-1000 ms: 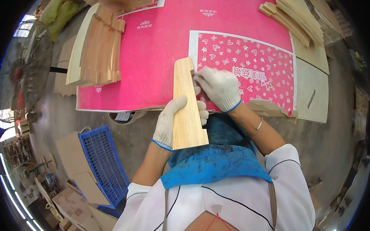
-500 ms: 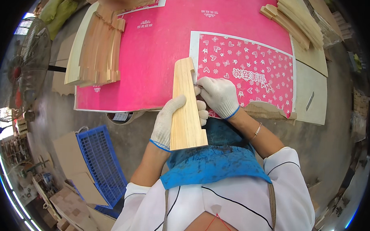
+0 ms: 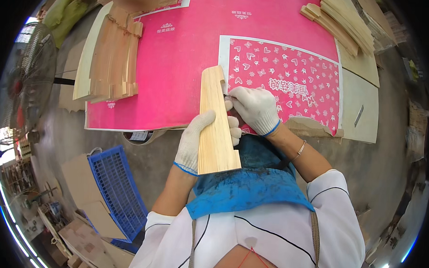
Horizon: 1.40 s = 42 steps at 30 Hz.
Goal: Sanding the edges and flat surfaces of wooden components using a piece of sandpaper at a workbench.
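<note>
A pale wooden board [image 3: 216, 129] with a notch cut near each end of its right edge stands tilted in front of me, over the table's near edge. My left hand [image 3: 193, 142], in a white knit glove with a blue cuff, is closed around it, thumb on the face and fingers round the right edge. Close to the upper notch, my gloved right hand [image 3: 256, 109] pinches a thin dark tool [image 3: 228, 95], its tip at the board's right edge. Most of the tool is hidden in the fingers, so its kind cannot be told.
The table has a pink covering [image 3: 178, 76] with a patterned pink sheet [image 3: 284, 84] on it. Stacked wooden pieces [image 3: 111, 59] lie at left, more wooden strips [image 3: 343, 27] at far right. A small metallic blade-like piece [image 3: 359, 116] lies right. A blue plastic crate [image 3: 118, 187] and fan [image 3: 20, 84] stand left.
My right hand has shifted very slightly up and right, and the thin dark tool now shows at its fingertips. The board and my left hand stay nearly still.
</note>
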### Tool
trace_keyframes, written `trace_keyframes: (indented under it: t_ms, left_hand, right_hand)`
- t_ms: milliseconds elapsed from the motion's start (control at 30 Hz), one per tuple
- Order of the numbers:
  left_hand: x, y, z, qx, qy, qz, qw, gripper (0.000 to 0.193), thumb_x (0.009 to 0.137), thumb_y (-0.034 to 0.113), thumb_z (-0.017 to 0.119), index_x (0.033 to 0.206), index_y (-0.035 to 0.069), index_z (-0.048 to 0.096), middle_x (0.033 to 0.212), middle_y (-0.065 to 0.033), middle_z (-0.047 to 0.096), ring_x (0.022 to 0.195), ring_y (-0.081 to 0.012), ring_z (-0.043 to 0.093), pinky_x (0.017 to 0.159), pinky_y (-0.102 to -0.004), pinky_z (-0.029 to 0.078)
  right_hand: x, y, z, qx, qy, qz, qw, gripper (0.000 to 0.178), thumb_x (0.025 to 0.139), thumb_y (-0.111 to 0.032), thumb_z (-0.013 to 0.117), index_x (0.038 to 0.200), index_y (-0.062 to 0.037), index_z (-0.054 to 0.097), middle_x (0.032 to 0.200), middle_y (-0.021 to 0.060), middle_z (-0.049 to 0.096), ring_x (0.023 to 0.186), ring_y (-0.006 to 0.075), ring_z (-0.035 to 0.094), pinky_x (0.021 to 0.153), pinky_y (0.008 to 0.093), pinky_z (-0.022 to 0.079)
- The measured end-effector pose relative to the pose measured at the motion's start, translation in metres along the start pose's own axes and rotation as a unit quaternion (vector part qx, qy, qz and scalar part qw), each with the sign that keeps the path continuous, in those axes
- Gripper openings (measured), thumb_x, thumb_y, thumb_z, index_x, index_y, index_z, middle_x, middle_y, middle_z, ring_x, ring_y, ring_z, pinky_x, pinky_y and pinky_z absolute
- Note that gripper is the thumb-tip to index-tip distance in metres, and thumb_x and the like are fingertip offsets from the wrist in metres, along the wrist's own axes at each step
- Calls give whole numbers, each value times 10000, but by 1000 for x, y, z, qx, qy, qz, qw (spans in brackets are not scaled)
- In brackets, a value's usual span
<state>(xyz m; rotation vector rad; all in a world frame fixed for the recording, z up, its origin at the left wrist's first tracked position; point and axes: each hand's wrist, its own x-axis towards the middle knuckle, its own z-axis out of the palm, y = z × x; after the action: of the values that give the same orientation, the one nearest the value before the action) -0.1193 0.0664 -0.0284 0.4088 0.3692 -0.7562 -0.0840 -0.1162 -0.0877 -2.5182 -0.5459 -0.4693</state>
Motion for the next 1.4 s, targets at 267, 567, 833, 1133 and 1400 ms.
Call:
trace_keyframes:
  t_ms: [267,567,833,1133,1400]
  left_hand:
    - [-8,6,-4,144,56,25,988,508,924,285,591,1326,-1,465,953,-161,628,807,-249,652,730,-367,587]
    - [-23,11,5,331,79,25,940,540,899,303,627,1324,12,467,971,-136,636,815,-224,650,701,-366,577]
    - [-24,20,4,82,-43,16,996,573,965,304,547,1416,-12,391,1015,-193,637,857,-283,665,736,-375,580]
    - [-24,16,2,12,-39,12,999,574,976,329,530,1432,12,390,1024,-185,637,843,-297,671,706,-382,600]
    - [-26,27,15,119,-38,51,991,536,990,389,508,1356,0,453,995,-150,640,818,-277,676,698,-350,586]
  right_hand:
    - [35,-5,-34,102,-95,127,982,203,857,-295,662,907,-98,666,720,131,665,661,297,676,595,384,529]
    - [98,29,-70,326,80,171,926,370,861,-389,654,965,-37,699,830,122,690,748,185,663,679,317,523]
    - [63,8,-55,333,131,222,907,272,871,-294,677,961,-38,676,834,102,702,738,164,675,677,302,527]
    - [53,-17,-22,66,193,-46,978,180,816,-281,733,883,-132,658,689,51,626,578,250,637,535,344,496]
    - [41,-20,-43,170,38,155,972,148,872,-200,682,943,-71,692,802,124,690,715,239,702,626,329,537]
